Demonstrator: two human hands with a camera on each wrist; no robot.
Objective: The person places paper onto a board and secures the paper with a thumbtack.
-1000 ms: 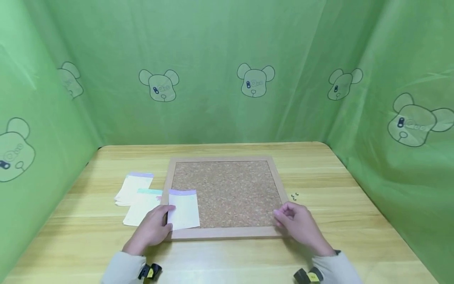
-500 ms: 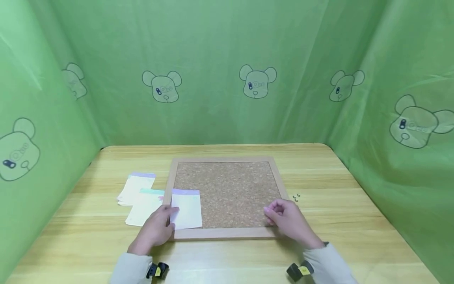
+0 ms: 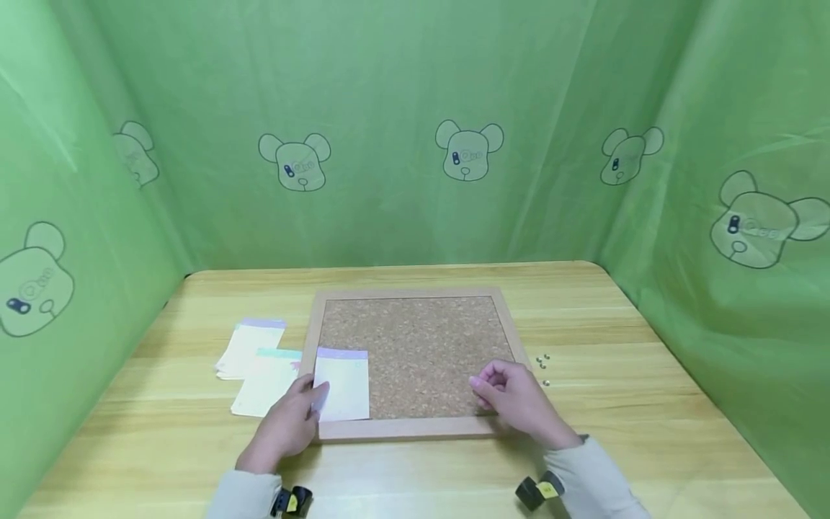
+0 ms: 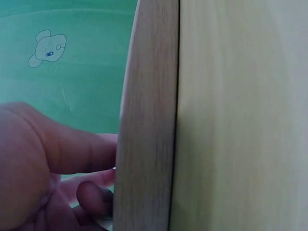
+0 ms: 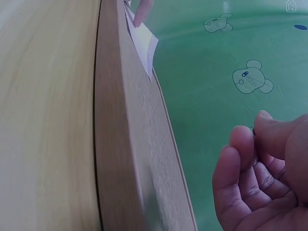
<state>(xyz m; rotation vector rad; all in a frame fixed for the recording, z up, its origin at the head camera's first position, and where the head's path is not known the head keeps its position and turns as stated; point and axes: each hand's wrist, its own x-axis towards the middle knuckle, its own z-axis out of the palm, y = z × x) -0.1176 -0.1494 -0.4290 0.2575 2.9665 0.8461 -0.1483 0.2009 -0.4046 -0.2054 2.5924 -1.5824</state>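
Note:
A paper sheet (image 3: 344,389) with a purple top band lies on the lower left of a wood-framed cork board (image 3: 421,346). My left hand (image 3: 288,425) rests at the board's left edge, fingertips touching the sheet. In the right wrist view, one of its fingers presses on the sheet (image 5: 144,43) from above. Over the board's lower right, my right hand (image 3: 515,400) has thumb and forefinger together. Between those fingertips (image 5: 243,139) a tiny dark bit shows, apparently a thumbtack mostly hidden by the hand (image 5: 269,173).
Several small metallic pieces, apparently thumbtacks (image 3: 543,362), lie on the table (image 3: 648,404) right of the board. Left of it are more paper sheets, one stack purple-banded (image 3: 249,349), another teal-banded (image 3: 266,382). Green curtains (image 3: 389,216) stand behind and on both sides.
My right hand has moved left from the board's right frame to above the cork, with its pinch kept. The left hand stays by the sheet. Another small metallic piece now shows beside the right hand.

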